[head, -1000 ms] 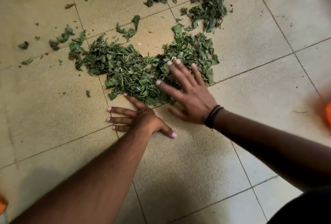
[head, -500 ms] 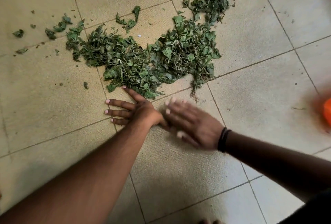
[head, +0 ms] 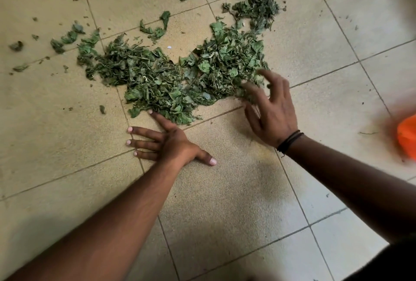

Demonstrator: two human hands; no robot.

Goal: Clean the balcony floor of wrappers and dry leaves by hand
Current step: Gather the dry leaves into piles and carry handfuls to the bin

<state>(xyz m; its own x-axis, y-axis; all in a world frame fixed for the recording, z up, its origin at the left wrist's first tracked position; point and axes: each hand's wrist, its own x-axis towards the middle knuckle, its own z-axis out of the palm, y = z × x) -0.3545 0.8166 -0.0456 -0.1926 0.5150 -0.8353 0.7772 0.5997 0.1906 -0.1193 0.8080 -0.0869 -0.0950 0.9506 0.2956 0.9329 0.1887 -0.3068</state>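
Left hand (head: 167, 144) was laid flat on the tiled floor (head: 67, 127), fingers spread, index tip touching the leaf pile (head: 180, 76). Right hand (head: 270, 112) was blurred at the pile's right edge, fingers loosely curled, nothing visibly gripped.

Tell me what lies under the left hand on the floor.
The left hand lies flat on bare tiled floor, its index fingertip touching the edge of the leaf pile. Whatever sits beneath the palm is covered.

Left hand (head: 171, 143) flat, palm down, fingers spread straight, thumb out to the side, forearm extended. Right hand (head: 271, 109) raised, motion-blurred, fingers spread and loosely bent, holding nothing; dark band (head: 289, 142) at wrist.
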